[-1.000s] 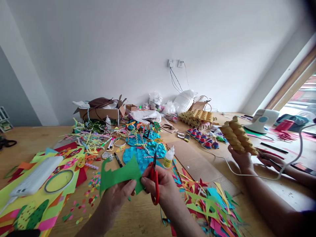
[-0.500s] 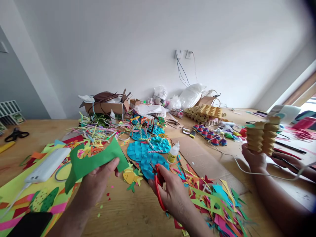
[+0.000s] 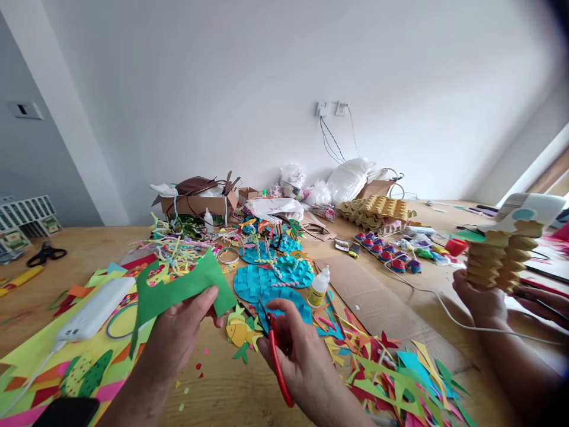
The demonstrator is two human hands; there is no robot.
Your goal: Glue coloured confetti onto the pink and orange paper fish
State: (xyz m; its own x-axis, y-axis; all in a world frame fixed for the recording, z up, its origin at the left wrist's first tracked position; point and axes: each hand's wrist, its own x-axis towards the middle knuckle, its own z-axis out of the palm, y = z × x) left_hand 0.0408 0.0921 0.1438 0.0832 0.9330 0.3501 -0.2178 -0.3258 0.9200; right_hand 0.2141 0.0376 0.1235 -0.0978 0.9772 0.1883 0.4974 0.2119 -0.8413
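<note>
Pinched between the thumb and fingers of my left hand is a sheet of green paper with a curved cut edge, held above the table. My right hand grips red-handled scissors, whose blades point up and away from me, apart from the green paper. Beneath and beyond the blades lie round blue paper pieces with a woven surface. Between my hands, a yellow paper fish rests on the table among green and yellow cutouts. A glue bottle stands right of the blue pieces.
Paper scraps pile up at the right front. A white power bank lies on coloured paper at left, near a black phone. A cable crosses cardboard. At right, another person's hand holds egg-carton pieces.
The view has shifted slightly, so most things sit lower and further right. My scissors have turned a little in my right hand. The green paper stays in my left hand.
</note>
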